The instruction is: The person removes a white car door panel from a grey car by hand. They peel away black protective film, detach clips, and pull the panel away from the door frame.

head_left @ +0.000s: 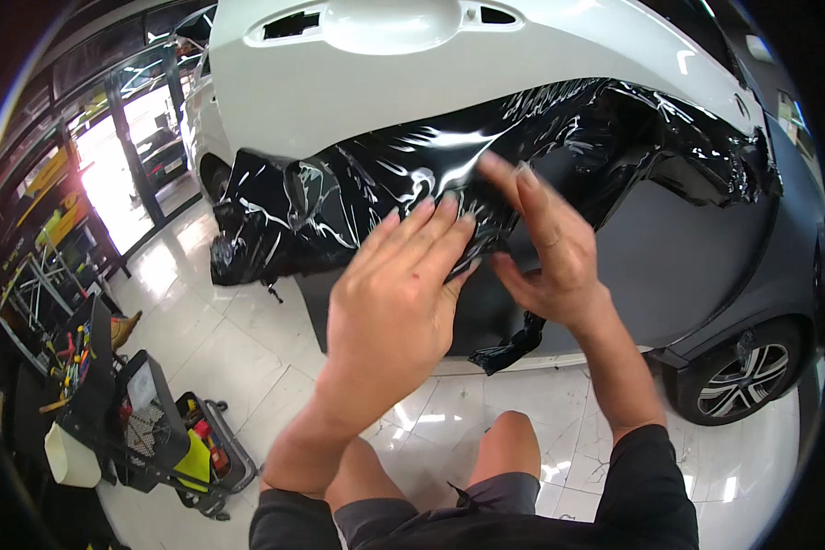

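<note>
A white car (pixel 357 101) stands side-on in front of me, its door partly covered by a crumpled sheet of glossy black film (pixel 339 197). My left hand (pixel 399 293) lies flat with fingers together, pressing on the film's lower edge. My right hand (pixel 541 247) is beside it, fingers spread, touching the film a little higher. A loose strip of film (pixel 509 348) dangles below the door. The matte dark panel (pixel 687 266) to the right is smooth.
A rear wheel (pixel 742 380) sits at the lower right. A tool cart (pixel 147 422) with several coloured tools stands at the lower left, racks behind it by bright glass doors (pixel 119 174). My bare knees (pixel 509 449) hover over glossy white floor tiles.
</note>
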`<state>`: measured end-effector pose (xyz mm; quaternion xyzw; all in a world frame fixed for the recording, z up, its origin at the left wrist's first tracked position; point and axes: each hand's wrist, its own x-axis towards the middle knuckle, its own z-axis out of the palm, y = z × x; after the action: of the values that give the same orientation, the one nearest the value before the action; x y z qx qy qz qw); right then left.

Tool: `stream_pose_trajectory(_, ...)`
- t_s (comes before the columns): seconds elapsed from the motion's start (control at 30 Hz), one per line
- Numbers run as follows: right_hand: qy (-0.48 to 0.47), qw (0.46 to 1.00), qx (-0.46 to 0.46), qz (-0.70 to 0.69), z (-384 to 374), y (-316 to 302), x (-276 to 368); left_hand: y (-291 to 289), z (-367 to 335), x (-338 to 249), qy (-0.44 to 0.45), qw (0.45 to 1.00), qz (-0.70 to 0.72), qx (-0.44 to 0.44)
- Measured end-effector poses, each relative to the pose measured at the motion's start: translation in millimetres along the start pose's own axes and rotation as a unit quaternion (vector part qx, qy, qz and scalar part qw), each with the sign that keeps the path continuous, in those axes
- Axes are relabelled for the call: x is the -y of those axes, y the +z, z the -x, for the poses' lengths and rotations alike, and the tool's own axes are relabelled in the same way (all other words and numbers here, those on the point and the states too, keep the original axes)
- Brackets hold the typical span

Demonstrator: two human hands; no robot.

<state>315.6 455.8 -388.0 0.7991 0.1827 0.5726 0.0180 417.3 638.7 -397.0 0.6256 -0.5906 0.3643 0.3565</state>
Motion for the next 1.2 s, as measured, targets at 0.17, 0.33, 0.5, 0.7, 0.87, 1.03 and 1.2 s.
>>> stream_pose_trajectory(0.17, -0.067, 0.974, 0.063, 0.208, -63.4, -9.2, 7.9, -50.1, -26.9, -13.9, 0.052, 0.994, -0.096, -0.007)
stream_pose_trajectory(0.33, -0.056, 0.989, 0.077, 0.114, -93.0, 3.6, 2.7, -94.7, -24.8, 10.2, -0.057, 0.991, -0.099, -0.062)
stream_pose_trajectory(0.5, -0.037, 0.997, 0.04, 0.056, -78.0, 10.7, -6.9, -71.7, -12.1, 47.0, 0.015, 0.985, -0.162, -0.054)
stream_pose_trajectory(0.7, 0.036, 0.993, -0.094, -0.054, -96.3, 37.6, -3.3, -46.5, -47.6, 89.3, 0.098, 0.983, -0.11, -0.114)
stream_pose_trajectory(0.87, 0.102, 0.993, -0.058, -0.021, -95.1, 38.3, -8.7, -21.8, -60.7, 75.7, -0.032, 0.99, 0.112, -0.076)
stream_pose_trajectory(1.03, 0.137, 0.923, 0.234, -0.273, -118.0, -26.3, -1.3, -7.1, -37.8, 68.9, -0.116, 0.972, 0.133, -0.154)
stream_pose_trajectory(1.2, -0.031, 0.966, -0.06, 0.248, -199.9, 19.7, -36.4, -6.0, -29.1, 61.2, -0.144, 0.965, 0.141, -0.171)
